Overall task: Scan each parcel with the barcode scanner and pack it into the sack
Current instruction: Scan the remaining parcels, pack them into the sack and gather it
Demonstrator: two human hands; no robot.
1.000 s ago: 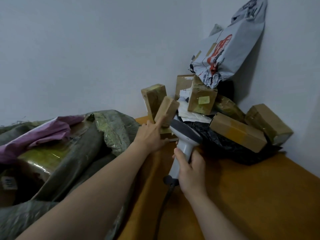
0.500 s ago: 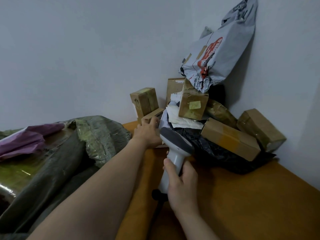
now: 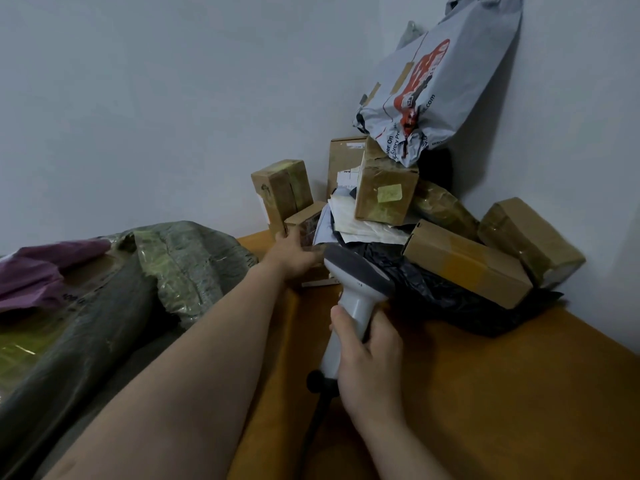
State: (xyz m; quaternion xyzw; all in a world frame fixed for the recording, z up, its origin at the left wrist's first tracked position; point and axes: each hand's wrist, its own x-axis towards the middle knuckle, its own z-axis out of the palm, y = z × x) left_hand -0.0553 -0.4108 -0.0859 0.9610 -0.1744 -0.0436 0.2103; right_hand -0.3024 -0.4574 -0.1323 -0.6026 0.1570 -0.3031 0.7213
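Observation:
My right hand (image 3: 369, 351) grips the handle of the grey and white barcode scanner (image 3: 356, 282), whose head points at the parcel pile. My left hand (image 3: 294, 252) holds a small brown box (image 3: 306, 220) low against the pile, just left of the scanner head. Behind it an upright taped box (image 3: 282, 190) leans on the wall. The open grey-green sack (image 3: 114, 292) lies at the left, with a purple bag (image 3: 45, 271) and a taped parcel showing inside it.
On the orange table (image 3: 502, 393), the corner pile holds several cardboard boxes (image 3: 465, 265), a black plastic bag (image 3: 450, 299), white papers and a grey mailer bag (image 3: 440, 81) leaning on the wall. The scanner cable (image 3: 313, 420) hangs toward me.
My left hand lowered the small box from a raised tilt down onto the pile's edge. The scanner stayed close beside it, and my view swung slightly left.

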